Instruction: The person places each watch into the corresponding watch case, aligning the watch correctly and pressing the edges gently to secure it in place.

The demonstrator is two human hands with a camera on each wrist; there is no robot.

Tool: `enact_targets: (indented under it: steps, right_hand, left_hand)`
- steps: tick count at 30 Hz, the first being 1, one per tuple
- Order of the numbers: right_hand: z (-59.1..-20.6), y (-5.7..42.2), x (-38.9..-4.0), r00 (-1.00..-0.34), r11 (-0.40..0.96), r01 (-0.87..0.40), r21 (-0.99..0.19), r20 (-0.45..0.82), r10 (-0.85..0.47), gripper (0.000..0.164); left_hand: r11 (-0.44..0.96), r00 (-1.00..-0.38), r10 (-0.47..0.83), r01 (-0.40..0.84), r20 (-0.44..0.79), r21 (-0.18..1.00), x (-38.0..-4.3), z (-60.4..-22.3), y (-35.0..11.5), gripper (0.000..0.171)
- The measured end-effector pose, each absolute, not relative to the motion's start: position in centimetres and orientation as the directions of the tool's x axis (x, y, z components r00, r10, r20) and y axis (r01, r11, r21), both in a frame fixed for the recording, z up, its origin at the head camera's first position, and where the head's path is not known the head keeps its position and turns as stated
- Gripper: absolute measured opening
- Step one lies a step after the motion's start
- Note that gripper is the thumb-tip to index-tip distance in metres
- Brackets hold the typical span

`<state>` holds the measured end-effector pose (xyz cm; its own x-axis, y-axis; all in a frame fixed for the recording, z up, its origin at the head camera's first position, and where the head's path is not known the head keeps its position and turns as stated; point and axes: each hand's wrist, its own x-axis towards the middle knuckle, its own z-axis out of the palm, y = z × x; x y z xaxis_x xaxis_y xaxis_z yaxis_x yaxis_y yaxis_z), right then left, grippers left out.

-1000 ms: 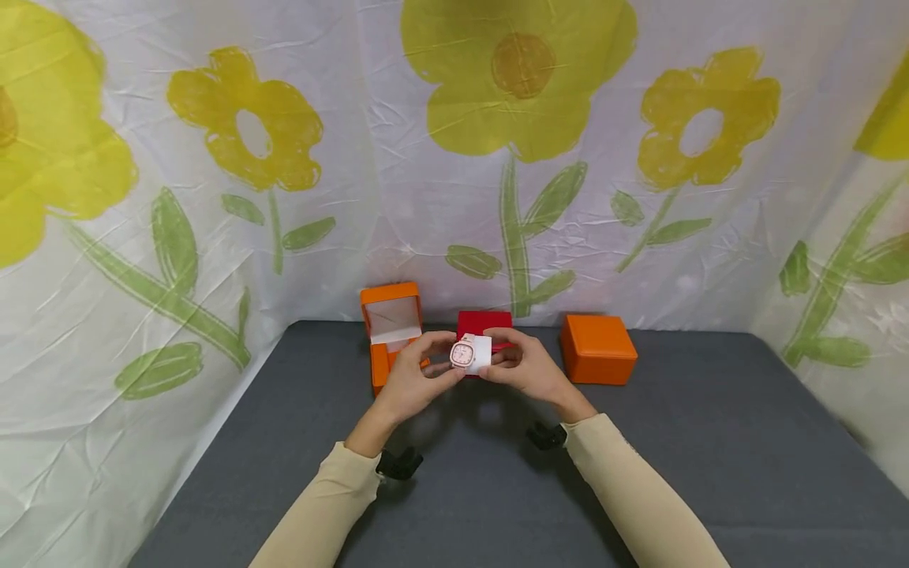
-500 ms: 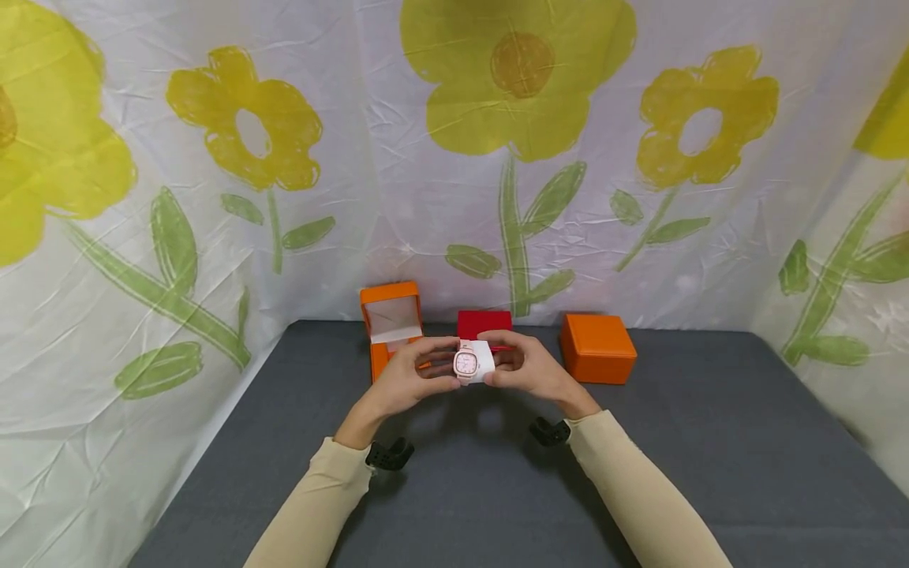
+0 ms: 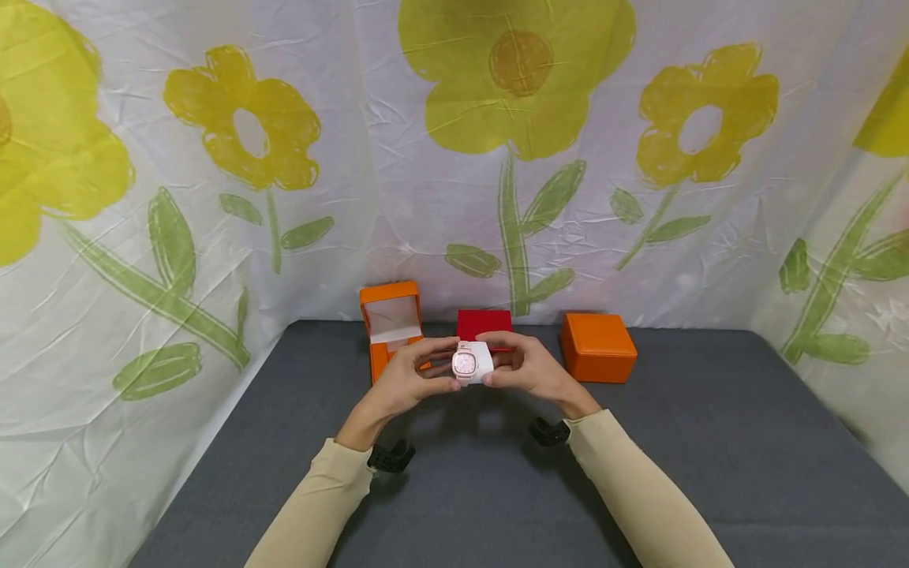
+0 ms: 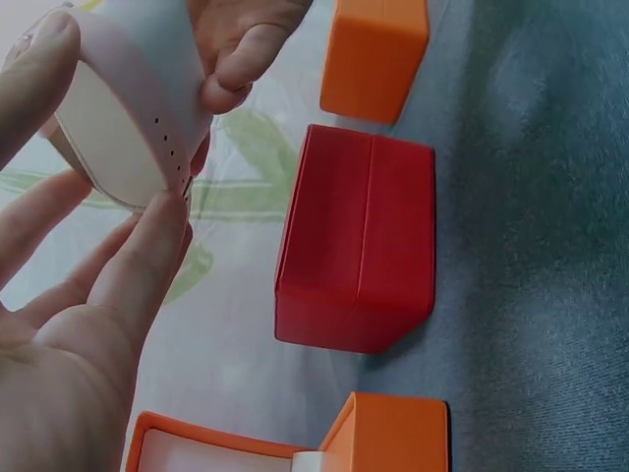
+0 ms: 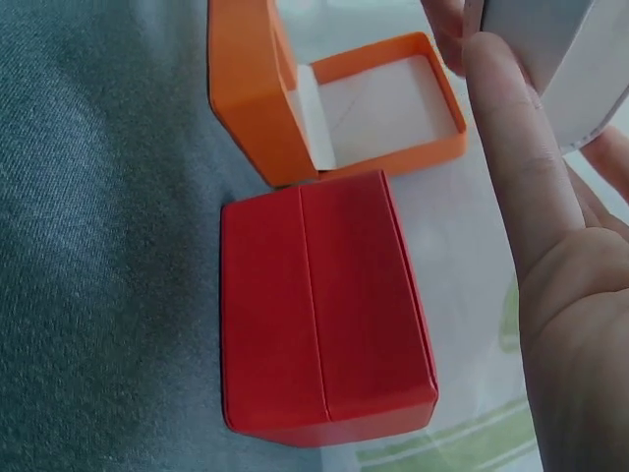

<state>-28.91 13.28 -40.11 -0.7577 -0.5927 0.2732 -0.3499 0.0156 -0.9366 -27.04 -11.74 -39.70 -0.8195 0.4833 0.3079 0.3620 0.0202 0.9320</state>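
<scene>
A pink wristwatch (image 3: pixel 465 364) with a squarish face is wrapped round a white cushion (image 3: pixel 484 361), held above the table in front of the red box. My left hand (image 3: pixel 406 382) holds the watch side, thumb below and fingers above. On the other side my right hand (image 3: pixel 534 368) grips the cushion's end between thumb and fingers. In the left wrist view the pale strap (image 4: pixel 162 138) shows a row of small holes near the left fingertips. The right wrist view shows only part of the white cushion (image 5: pixel 570 59), past the right hand's fingers.
Behind the hands stands a closed red box (image 3: pixel 484 322). An orange box (image 3: pixel 390 312) with its lid up and pale lining stands at the left. To the right is a closed orange box (image 3: pixel 598 347). A flowered curtain (image 3: pixel 398 221) hangs behind the grey table (image 3: pixel 469 497).
Over the first half second both hands brought the watch and cushion slightly nearer to the person, and the watch face turned more upright. Since then the hands have hardly moved.
</scene>
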Motion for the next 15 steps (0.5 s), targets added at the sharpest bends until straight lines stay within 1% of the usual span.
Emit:
enact_targets:
  steps: [5, 8, 12, 15]
  right_hand:
    - [-40.2, 13.2, -28.8, -0.767, 0.024, -0.338, -0.941, 0.26, -0.587, 0.057]
    - [-40.2, 13.2, -28.7, -0.77, 0.025, -0.335, -0.942, 0.258, -0.583, 0.056]
    - [-40.1, 13.0, -28.6, -0.747, 0.022, -0.353, -0.935, 0.268, -0.608, 0.057]
    - [-40.0, 12.9, -28.5, -0.732, 0.015, -0.369, -0.929, 0.281, -0.62, 0.057]
  left_hand:
    - [0.042, -0.815, 0.479, 0.392, 0.326, 0.919, -27.0, -39.8, -11.6, 0.065]
    - [0.047, -0.824, 0.472, 0.378, 0.314, 0.924, -26.8, -39.8, -11.5, 0.064]
    - [0.084, -0.823, 0.49, 0.373, 0.288, 0.924, -26.0, -38.9, -11.1, 0.067]
    - [0.13, -0.81, 0.515, 0.397, 0.28, 0.909, -25.4, -38.0, -10.7, 0.07]
